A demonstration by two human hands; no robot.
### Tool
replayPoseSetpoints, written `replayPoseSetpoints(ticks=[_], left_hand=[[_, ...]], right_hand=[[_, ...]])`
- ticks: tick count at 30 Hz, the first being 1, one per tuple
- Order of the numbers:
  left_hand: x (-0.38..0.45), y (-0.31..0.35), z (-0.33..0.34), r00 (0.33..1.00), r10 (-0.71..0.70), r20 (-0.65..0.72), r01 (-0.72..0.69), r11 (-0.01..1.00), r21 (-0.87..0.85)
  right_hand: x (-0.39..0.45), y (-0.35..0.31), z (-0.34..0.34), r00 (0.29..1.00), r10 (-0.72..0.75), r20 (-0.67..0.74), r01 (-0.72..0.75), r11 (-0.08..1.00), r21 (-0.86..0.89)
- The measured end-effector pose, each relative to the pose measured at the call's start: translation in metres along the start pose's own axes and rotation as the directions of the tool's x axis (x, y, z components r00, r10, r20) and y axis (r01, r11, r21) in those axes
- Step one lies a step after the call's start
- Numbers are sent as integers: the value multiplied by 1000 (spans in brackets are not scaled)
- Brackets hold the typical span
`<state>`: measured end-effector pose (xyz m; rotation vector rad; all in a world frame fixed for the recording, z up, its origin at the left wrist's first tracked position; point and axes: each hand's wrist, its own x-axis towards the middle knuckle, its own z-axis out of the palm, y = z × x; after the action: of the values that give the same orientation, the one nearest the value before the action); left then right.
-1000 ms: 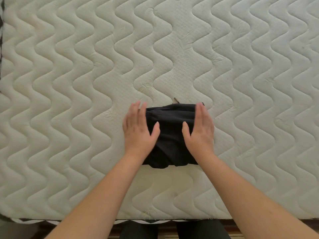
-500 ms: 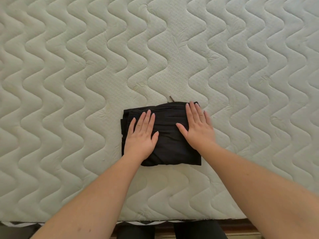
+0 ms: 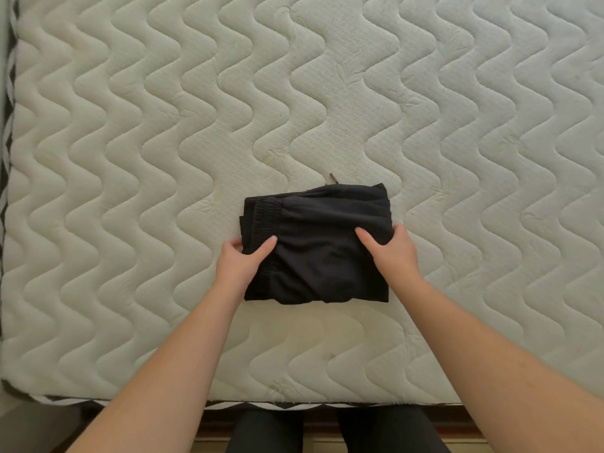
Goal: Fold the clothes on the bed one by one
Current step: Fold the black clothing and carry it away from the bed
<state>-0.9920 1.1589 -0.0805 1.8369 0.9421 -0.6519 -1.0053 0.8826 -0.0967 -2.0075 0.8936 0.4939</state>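
Left hand (image 3: 240,261) and right hand (image 3: 394,253) grip the folded black garment (image 3: 318,246) on the mattress (image 3: 130,158)

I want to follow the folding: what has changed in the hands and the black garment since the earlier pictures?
Both hands slid off the top to the sides: the left hand and right hand now grip the edges of the black garment, thumbs on top. The garment stayed folded in the same spot on the mattress.

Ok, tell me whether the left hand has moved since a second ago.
Yes. The left hand has slid off the top of the black garment to grip its left edge, thumb on top.
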Motion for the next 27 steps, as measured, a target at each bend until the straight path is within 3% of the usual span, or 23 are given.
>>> replayPoseSetpoints(ticks=[3,5,7,12,19,27], left_hand=[[0,3,2,994,19,105,-20,1000,5],[-3,5,6,992,96,80,-103,991,90],[-7,6,11,978,204,44,-208,964,167],[-40,15,11,948,312,68,-319,941,116],[-139,68,-18,901,418,115,-429,899,89],[-276,111,-38,847,449,283,-436,893,-113]], right_hand=[[-5,0,2,996,-47,69,44,998,40],[-10,2,2,992,-81,97,78,996,29],[-15,3,1,988,-127,91,123,991,47],[-39,-4,-21,978,-209,12,207,974,92],[-110,-27,-118,957,-276,-86,285,949,136],[-222,-37,-239,954,-256,-158,291,918,269]])
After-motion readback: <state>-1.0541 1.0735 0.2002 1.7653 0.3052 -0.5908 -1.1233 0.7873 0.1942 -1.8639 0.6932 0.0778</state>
